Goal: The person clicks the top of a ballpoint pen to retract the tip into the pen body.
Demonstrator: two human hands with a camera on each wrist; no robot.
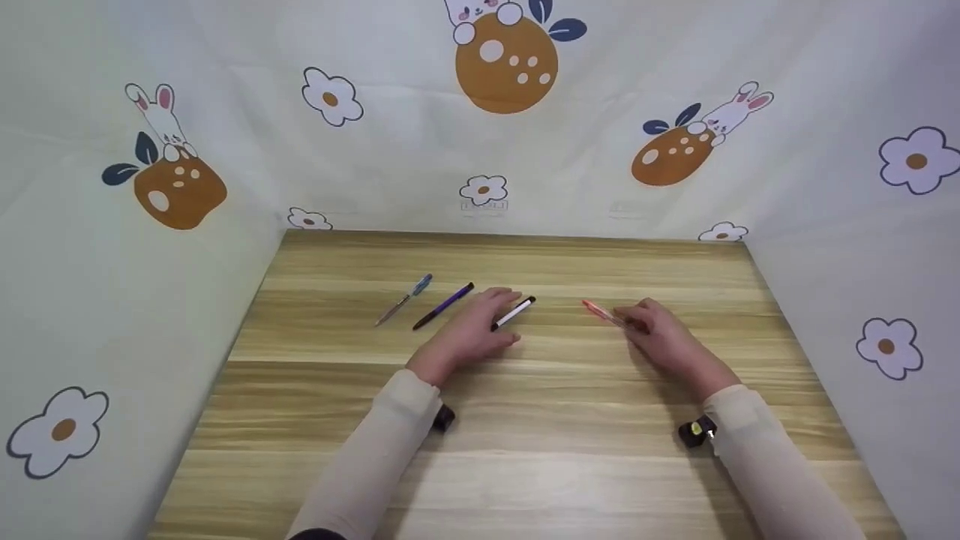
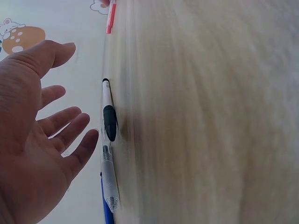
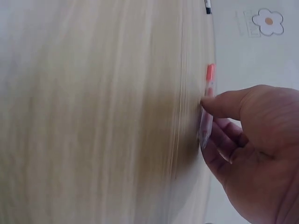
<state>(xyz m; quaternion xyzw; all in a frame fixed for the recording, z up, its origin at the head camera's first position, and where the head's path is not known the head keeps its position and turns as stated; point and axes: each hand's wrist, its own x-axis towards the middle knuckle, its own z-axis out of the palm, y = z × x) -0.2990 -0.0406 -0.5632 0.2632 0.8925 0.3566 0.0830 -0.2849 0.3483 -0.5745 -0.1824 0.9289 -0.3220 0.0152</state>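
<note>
My right hand (image 1: 660, 334) pinches a clear pen with a red end (image 1: 596, 308) between thumb and fingers, low over the wooden table. In the right wrist view the thumb lies on the clear barrel of this red-ended pen (image 3: 210, 84). My left hand (image 1: 478, 326) is held with its fingers spread around a white pen with black ends (image 1: 514, 313). From the left wrist view, the fingers stand apart from that white pen (image 2: 107, 98), which lies on the table. Left of this hand lie a purple pen with dark ends (image 1: 444, 306) and a clear pen with a blue end (image 1: 405, 300).
The wood-grained table (image 1: 510, 465) is bounded behind and at both sides by a pale curtain (image 1: 405, 165) printed with rabbits, oranges and flowers. A small black device (image 1: 696, 431) sits at the right wrist, another (image 1: 444, 418) at the left.
</note>
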